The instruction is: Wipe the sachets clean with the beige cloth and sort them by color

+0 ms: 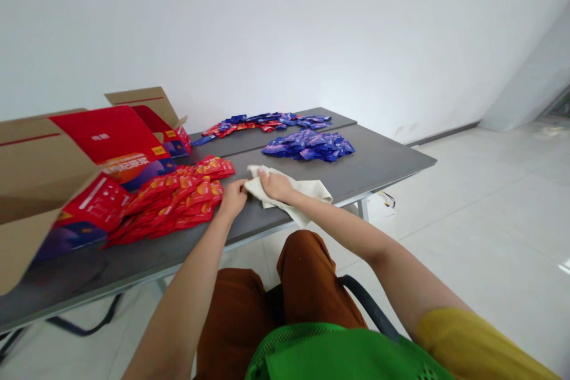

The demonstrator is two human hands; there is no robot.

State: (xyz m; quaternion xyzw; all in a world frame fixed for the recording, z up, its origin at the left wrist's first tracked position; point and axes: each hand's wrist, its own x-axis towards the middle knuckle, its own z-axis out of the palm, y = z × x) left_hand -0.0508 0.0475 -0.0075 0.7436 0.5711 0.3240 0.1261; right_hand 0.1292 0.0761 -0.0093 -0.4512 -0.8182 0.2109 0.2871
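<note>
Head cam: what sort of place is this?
Probably a plain packing room or workroom: grey tables hold heaps of red sachets and blue sachets, beside an open printed carton, with bare white walls and a tiled floor.

The cardboard carton [35, 178] runs off the left edge; print on the red sachets [178, 202] is too small to read.

The red carton [107, 148] is showing large pale Chinese characters on its printed panel [127, 161], and they are seeming to read "原浆", but the first ones are partly hidden. A small yellow label [158, 150] and a white mark [100, 137] are carrying print too small for reading. The red sachets [173, 202] and blue sachets [308, 145] are also showing only unreadable print.
</note>
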